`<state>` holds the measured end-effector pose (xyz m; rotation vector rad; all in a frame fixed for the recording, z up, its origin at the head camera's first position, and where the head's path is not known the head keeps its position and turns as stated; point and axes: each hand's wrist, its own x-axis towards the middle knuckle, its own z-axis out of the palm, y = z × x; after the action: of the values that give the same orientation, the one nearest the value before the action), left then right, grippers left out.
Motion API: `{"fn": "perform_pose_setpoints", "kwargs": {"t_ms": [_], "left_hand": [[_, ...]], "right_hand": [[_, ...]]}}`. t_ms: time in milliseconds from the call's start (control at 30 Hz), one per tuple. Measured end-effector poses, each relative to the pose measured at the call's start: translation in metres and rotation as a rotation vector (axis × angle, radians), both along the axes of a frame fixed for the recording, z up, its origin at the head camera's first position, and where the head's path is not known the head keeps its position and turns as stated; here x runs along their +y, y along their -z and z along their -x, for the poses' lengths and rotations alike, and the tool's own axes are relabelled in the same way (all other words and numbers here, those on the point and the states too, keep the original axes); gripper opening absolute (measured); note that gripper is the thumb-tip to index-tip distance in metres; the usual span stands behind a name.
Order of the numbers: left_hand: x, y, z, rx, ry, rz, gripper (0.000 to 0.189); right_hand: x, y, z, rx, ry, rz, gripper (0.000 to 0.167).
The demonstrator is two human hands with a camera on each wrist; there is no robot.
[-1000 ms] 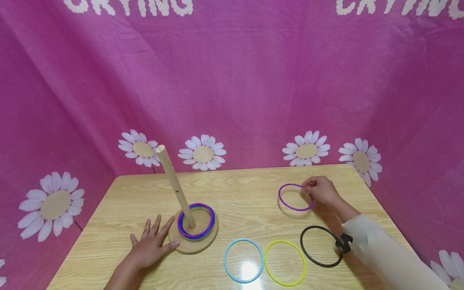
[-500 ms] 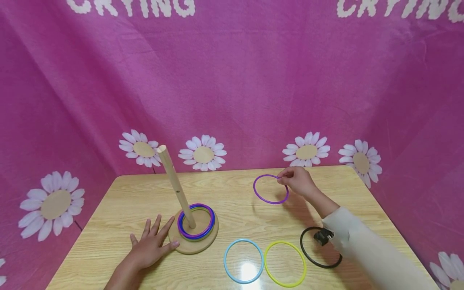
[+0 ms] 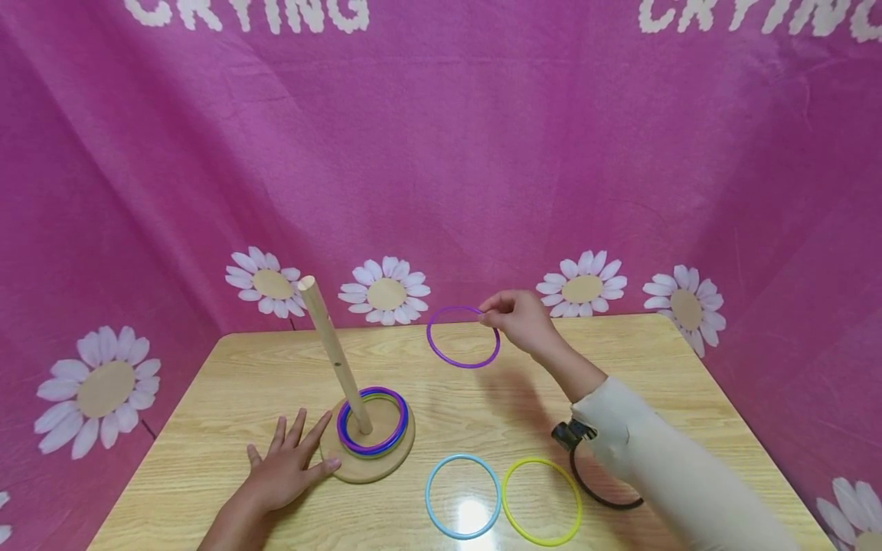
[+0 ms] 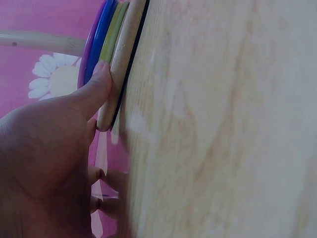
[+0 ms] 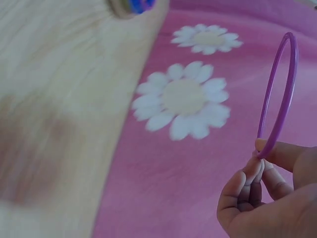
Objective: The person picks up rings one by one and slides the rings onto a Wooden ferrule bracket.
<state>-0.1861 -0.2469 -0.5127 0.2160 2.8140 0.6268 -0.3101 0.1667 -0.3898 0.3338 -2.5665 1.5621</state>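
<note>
Thumb and fingertips of my right hand pinch the edge of a thin purple ring, held above the far part of the table. In the right wrist view the purple ring stands up from the pinch. My left hand lies with spread fingers beside a round wooden base, its thumb on the base's edge. From that base rises a tilted-looking wooden post. Around the post's foot lie stacked rings in purple, blue and green, seen edge-on beside the left thumb in the left wrist view.
On the wooden table, a light blue ring and a yellow ring lie side by side near the front. A black ring lies to their right, partly under the right sleeve. A pink flowered cloth hangs behind.
My right hand has carried the purple ring leftward and up, away from the right side of the table toward the post. The left hand and the stacked rings have stayed put.
</note>
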Motion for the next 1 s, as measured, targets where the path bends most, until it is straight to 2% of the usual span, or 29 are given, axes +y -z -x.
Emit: {"fn": "perform_pose_setpoints", "kwargs": {"t_ms": [233, 600, 833, 1000], "left_hand": [[0.000, -0.001, -0.001, -0.006, -0.001, -0.005, 0.086], [0.001, -0.003, 0.000, -0.009, 0.002, -0.008, 0.085], [0.000, -0.003, -0.002, 0.011, 0.010, 0.001, 0.085], [0.000, 0.000, -0.001, 0.035, 0.013, -0.012, 0.085]], "right_hand": [[-0.036, -0.038, -0.005, 0.000, -0.044, 0.097, 0.012], [-0.082, -0.097, -0.014, 0.122, -0.117, 0.171, 0.011], [-0.112, -0.123, -0.021, 0.160, -0.162, 0.156, 0.011], [-0.133, -0.129, -0.023, 0.175, -0.191, 0.121, 0.011]]}}
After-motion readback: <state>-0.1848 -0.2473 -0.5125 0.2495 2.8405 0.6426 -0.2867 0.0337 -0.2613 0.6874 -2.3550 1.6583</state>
